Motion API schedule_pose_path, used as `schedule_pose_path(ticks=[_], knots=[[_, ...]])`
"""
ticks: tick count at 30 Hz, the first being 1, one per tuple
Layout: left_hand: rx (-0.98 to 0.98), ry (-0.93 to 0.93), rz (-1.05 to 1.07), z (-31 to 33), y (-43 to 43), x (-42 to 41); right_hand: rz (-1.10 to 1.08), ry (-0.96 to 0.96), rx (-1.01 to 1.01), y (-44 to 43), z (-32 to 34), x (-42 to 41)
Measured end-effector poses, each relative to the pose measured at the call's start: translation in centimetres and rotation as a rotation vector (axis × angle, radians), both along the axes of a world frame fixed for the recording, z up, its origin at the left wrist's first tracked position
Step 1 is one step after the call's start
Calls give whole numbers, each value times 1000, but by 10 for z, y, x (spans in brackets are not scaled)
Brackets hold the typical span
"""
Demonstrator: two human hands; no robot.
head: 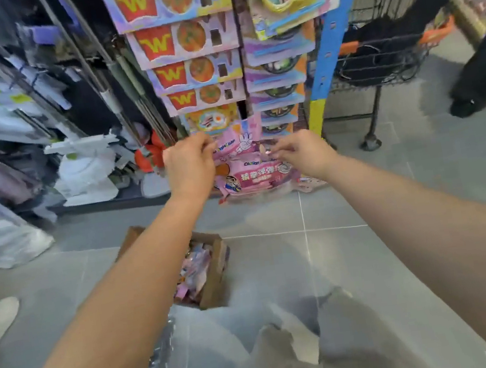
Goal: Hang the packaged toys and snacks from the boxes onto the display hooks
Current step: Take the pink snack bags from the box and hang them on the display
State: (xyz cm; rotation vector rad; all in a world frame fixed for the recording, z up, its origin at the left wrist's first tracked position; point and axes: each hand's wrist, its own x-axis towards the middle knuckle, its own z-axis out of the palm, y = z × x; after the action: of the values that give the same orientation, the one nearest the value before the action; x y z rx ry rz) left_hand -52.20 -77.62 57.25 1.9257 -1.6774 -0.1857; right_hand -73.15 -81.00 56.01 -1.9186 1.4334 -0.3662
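A pink cartoon-printed snack packet (237,145) sits at the bottom of the display rack, in front of more pink packets (255,177) hanging below it. My left hand (190,168) pinches the packet's upper left corner. My right hand (295,150) pinches its right edge with thumb and forefinger. The hook itself is hidden behind the packet. An open cardboard box (214,278) with several more pink packets lies on the floor below my left forearm.
Toy food sets with a red "W" (185,39) and bowl sets (279,65) hang in columns above. A blue and yellow rack post (325,45) and a wire cart (381,62) stand right. A person's dark leg (481,75) is far right. Plastic wrap (275,346) covers the near floor.
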Motion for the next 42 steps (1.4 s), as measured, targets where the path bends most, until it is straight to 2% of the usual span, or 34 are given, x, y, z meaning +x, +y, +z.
schedule_pose_path(ticks=[3,7,11,14,17,21,25,30,38,42], knots=[[3,65,-101,1,-21,-55,-67,35,-23,-5,-6,-63],[80,91,-191,-9,-48,-121,23,151,-11,-23,-12,-135],[205,100,-272,-39,-74,-174,-2,232,116,-39,-34,-187],[240,79,-310,-58,-88,-204,-115,183,266,-51,-59,-211],[245,94,-449,-84,-108,-222,-176,145,371,-70,-85,-225],[302,93,-574,-127,-133,-233,-94,232,469,-103,-112,-232],[354,144,-505,-170,-162,-241,-47,243,446,-133,-157,-241],[474,318,-266,-234,-208,-255,-99,213,343,-168,-230,-241],[507,299,32,-342,-273,-267,-104,259,346,-230,-324,-226],[594,239,148,-381,-293,-272,-67,300,358,-252,-362,-222]])
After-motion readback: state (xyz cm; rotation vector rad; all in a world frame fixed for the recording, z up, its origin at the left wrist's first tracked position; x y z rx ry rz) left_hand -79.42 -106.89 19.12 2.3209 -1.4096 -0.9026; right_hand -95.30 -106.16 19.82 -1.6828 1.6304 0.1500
